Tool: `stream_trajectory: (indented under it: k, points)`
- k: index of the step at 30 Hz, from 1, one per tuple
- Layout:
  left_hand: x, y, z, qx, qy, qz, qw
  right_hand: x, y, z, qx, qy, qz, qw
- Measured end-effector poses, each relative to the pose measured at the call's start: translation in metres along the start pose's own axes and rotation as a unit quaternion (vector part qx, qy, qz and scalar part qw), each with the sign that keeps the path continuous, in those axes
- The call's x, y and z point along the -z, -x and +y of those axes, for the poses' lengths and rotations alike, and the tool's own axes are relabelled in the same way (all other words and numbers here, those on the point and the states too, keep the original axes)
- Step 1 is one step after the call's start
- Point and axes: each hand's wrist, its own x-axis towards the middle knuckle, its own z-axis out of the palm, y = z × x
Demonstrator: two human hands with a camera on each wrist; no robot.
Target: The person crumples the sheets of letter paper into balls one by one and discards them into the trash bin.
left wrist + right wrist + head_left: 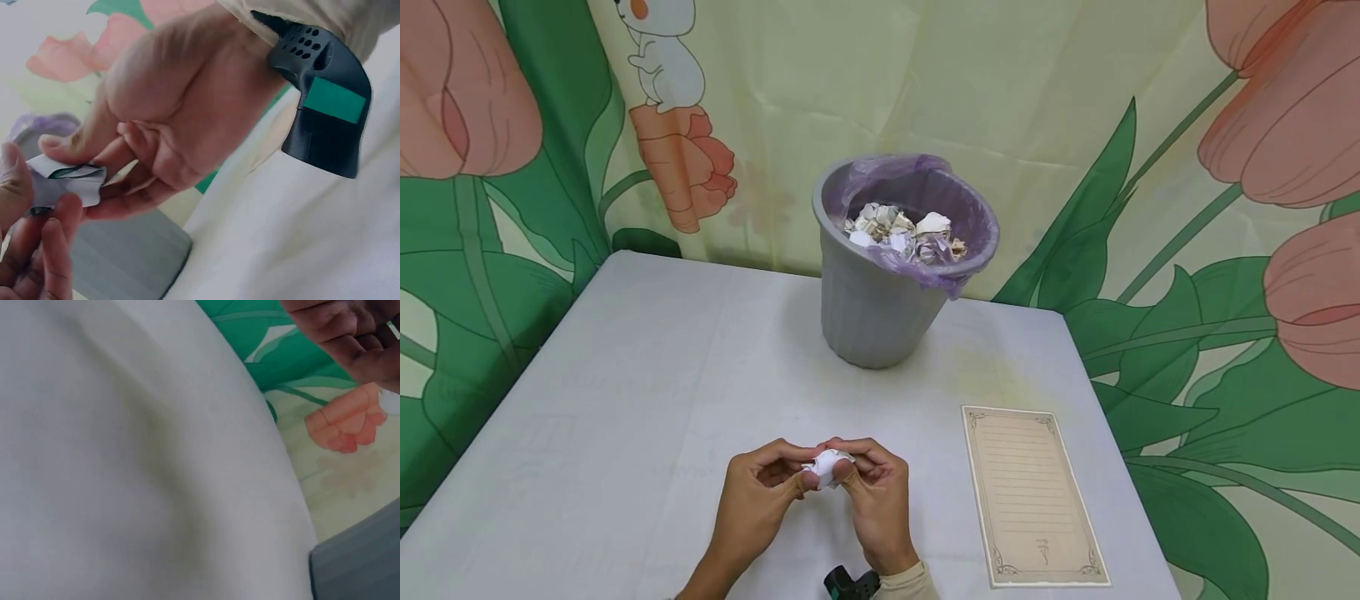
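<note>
A small crumpled piece of white paper [829,468] is held between both hands over the near middle of the table. My left hand [758,496] pinches its left side between thumb and fingers. From the other side, my right hand [880,500] grips it the same way, thumb on top. Dark green marks show on a fold of the paper [69,178] in the left wrist view. Part of a hand [350,331] shows at the top right corner of the right wrist view, the paper out of sight there.
A grey bin [876,321] with a purple liner bag [951,279] stands at the back of the white table [647,400], holding crumpled paper [898,233]. A lined beige sheet with an ornate border [1030,492] lies at the right. A flower-printed curtain [1037,108] hangs behind.
</note>
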Motion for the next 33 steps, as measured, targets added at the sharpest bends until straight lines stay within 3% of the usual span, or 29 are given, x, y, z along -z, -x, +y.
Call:
stream_trajectory:
  k: [6,10,18,26,33]
  points:
    - [-0.006,0.001,0.003,-0.014,-0.005,0.044,0.9989,-0.002,-0.002,-0.002,0.015,-0.019,-0.031,0.9992]
    - [-0.006,0.001,0.001,-0.019,-0.009,0.045,0.9988,-0.004,-0.001,-0.002,0.007,-0.022,-0.033,0.9992]
    - [0.003,-0.002,-0.002,-0.002,0.007,0.006,1.0000,-0.004,0.000,0.000,-0.004,-0.013,-0.041,0.9991]
    - [0.016,-0.005,-0.004,0.017,0.083,-0.054,0.9950,0.001,-0.006,0.000,0.056,-0.012,-0.109,0.9924]
    - [0.026,-0.009,-0.001,0.081,0.065,-0.081,0.9912,0.003,-0.007,-0.001,0.082,-0.004,-0.152,0.9850]
